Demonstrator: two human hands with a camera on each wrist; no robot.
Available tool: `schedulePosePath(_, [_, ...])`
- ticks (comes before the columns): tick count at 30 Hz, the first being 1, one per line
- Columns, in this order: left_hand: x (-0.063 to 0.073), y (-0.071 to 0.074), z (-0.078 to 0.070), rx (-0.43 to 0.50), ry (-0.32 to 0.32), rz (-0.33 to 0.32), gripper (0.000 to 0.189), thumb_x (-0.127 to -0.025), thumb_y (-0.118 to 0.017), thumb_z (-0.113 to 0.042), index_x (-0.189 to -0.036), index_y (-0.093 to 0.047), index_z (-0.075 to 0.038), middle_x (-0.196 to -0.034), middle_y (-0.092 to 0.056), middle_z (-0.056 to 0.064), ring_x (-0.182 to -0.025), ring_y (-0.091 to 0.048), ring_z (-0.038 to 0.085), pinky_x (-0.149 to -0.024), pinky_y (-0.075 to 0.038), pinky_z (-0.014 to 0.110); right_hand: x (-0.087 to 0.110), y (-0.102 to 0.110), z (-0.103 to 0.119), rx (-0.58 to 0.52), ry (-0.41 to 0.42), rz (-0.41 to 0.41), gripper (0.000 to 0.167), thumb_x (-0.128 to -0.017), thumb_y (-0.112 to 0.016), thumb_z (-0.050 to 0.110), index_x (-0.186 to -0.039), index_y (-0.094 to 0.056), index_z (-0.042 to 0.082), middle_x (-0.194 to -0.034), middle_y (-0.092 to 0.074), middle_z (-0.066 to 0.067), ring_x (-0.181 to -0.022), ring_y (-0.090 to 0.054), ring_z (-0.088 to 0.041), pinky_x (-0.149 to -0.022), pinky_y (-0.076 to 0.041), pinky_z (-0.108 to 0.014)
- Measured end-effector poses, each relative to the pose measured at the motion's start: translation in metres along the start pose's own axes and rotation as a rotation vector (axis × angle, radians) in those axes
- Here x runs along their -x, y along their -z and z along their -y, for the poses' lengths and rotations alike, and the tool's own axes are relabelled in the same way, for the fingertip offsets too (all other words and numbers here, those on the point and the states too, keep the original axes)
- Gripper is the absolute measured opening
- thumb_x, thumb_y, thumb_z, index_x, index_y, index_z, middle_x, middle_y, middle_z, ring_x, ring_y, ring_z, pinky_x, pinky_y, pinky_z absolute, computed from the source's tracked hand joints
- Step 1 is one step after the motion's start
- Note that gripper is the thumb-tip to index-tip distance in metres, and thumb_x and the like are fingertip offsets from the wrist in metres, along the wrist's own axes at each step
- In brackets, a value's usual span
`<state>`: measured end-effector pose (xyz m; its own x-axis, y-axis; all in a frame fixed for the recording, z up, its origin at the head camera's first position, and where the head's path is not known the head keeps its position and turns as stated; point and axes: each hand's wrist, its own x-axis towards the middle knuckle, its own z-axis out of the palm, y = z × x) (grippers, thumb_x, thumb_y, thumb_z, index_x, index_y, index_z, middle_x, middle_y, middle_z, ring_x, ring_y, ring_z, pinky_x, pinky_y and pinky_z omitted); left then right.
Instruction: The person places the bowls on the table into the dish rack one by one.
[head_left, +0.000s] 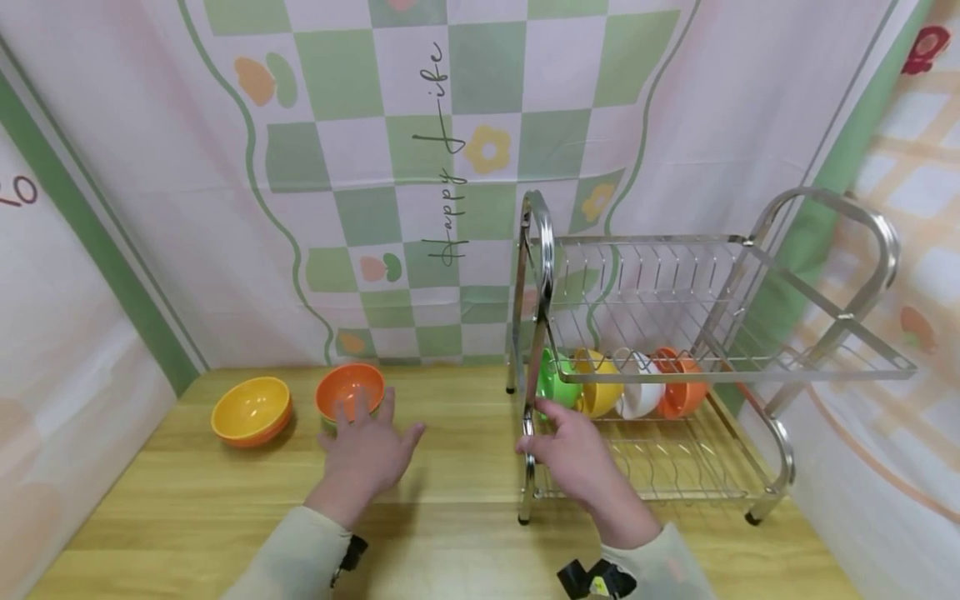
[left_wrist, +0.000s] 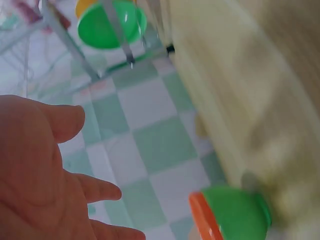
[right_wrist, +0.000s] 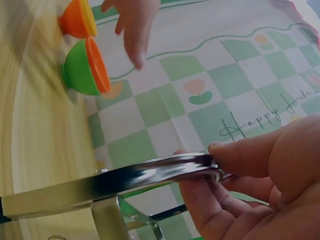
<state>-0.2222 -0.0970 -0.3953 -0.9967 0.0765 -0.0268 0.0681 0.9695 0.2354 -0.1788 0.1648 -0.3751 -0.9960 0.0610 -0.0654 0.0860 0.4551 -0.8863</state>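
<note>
My right hand (head_left: 581, 458) grips the left front post of a two-tier metal dish rack (head_left: 675, 378). In the right wrist view the thumb and fingers pinch the shiny curved tube (right_wrist: 150, 174) from both sides. My left hand (head_left: 367, 454) is spread, palm down, over the table in front of a bowl (head_left: 347, 383) with an orange inside and green outside. Its fingers overlap that bowl in the head view; the left wrist view shows nothing in the palm. Farther left sits a bowl (head_left: 251, 410), yellow inside and orange outside.
On the rack's lower tier a green bowl (head_left: 557, 383), a yellow bowl (head_left: 600, 390), a white bowl (head_left: 640, 393) and an orange bowl (head_left: 684, 393) stand on edge in a row. A checked curtain (head_left: 412, 200) hangs behind the wooden table (head_left: 450, 467).
</note>
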Motion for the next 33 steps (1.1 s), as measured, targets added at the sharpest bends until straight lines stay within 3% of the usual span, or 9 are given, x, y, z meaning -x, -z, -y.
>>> schedulePosePath(4, [-0.01,0.017,0.02,0.057,0.05,-0.018,0.087,-0.098,-0.041,-0.065,-0.159,-0.019,-0.007,-0.156,-0.014,0.035,-0.133,-0.019,0.064,-0.093,-0.028,0.084,-0.002,0.0,0.0,0.031,-0.008,-0.004,0.066,-0.088,-0.072,0.008,-0.149,-0.048,0.015,-0.094,-0.072,-0.002,-0.051,-0.046,-0.017,-0.037,-0.033,-0.022])
schedulePosePath(8, [-0.023,0.044,0.046,0.101,0.058,-0.018,0.086,-0.097,-0.049,-0.059,-0.157,-0.023,-0.002,-0.148,-0.03,0.037,-0.124,-0.038,0.06,-0.093,-0.039,0.073,-0.004,0.001,0.001,0.049,-0.01,0.008,0.065,-0.09,-0.071,0.008,-0.15,-0.047,0.014,-0.084,-0.071,0.001,-0.062,-0.056,-0.021,-0.038,-0.034,-0.023])
schedulePosePath(12, [-0.042,0.071,0.074,0.245,0.082,0.072,0.088,-0.097,-0.054,-0.053,-0.154,-0.023,0.005,-0.149,-0.033,0.035,-0.128,-0.037,0.056,-0.102,-0.036,0.068,-0.006,0.001,0.002,0.053,-0.018,0.013,0.064,-0.09,-0.071,0.008,-0.149,-0.047,0.014,-0.083,-0.071,0.001,-0.071,-0.062,-0.023,-0.041,-0.039,-0.026])
schedulePosePath(15, [-0.059,0.083,0.093,0.439,0.15,0.172,0.085,-0.095,-0.058,-0.046,-0.153,-0.024,0.006,-0.151,-0.031,0.032,-0.128,-0.04,0.051,-0.095,-0.048,0.06,-0.007,0.001,0.001,0.051,-0.017,0.011,0.063,-0.089,-0.072,0.008,-0.148,-0.049,0.013,-0.083,-0.071,0.001,-0.073,-0.064,-0.022,-0.049,-0.045,-0.031])
schedulePosePath(18, [-0.073,0.087,0.106,0.607,0.214,0.246,0.077,-0.096,-0.06,-0.036,-0.152,-0.027,0.005,-0.148,-0.034,0.031,-0.12,-0.045,0.046,-0.081,-0.058,0.045,-0.008,0.0,0.0,0.051,-0.016,0.01,0.062,-0.089,-0.072,0.007,-0.147,-0.051,0.013,-0.082,-0.071,0.001,-0.072,-0.064,-0.021,-0.054,-0.048,-0.035])
schedulePosePath(20, [-0.08,0.087,0.112,0.663,0.231,0.275,0.069,-0.096,-0.06,-0.029,-0.148,-0.033,0.006,-0.143,-0.038,0.03,-0.115,-0.047,0.044,-0.074,-0.06,0.039,-0.009,-0.001,0.0,0.054,-0.01,0.009,0.06,-0.089,-0.072,0.007,-0.145,-0.052,0.013,-0.081,-0.071,0.001,-0.071,-0.064,-0.02,-0.056,-0.049,-0.036])
schedulePosePath(25, [-0.092,0.082,0.119,0.652,0.228,0.302,0.051,-0.096,-0.061,-0.018,-0.136,-0.044,0.01,-0.127,-0.047,0.028,-0.107,-0.05,0.042,-0.071,-0.06,0.037,-0.008,-0.002,0.0,0.065,0.021,0.008,0.056,-0.089,-0.072,0.006,-0.143,-0.055,0.011,-0.079,-0.071,0.002,-0.07,-0.064,-0.019,-0.058,-0.05,-0.036])
schedulePosePath(33, [-0.103,0.071,0.122,0.64,0.166,0.312,0.046,-0.092,-0.06,-0.006,-0.133,-0.047,0.01,-0.116,-0.056,0.027,-0.089,-0.059,0.035,-0.069,-0.061,0.041,-0.007,-0.004,0.005,0.058,0.035,0.017,0.055,-0.089,-0.072,0.005,-0.142,-0.055,0.009,-0.079,-0.071,0.001,-0.069,-0.064,-0.018,-0.057,-0.051,-0.036])
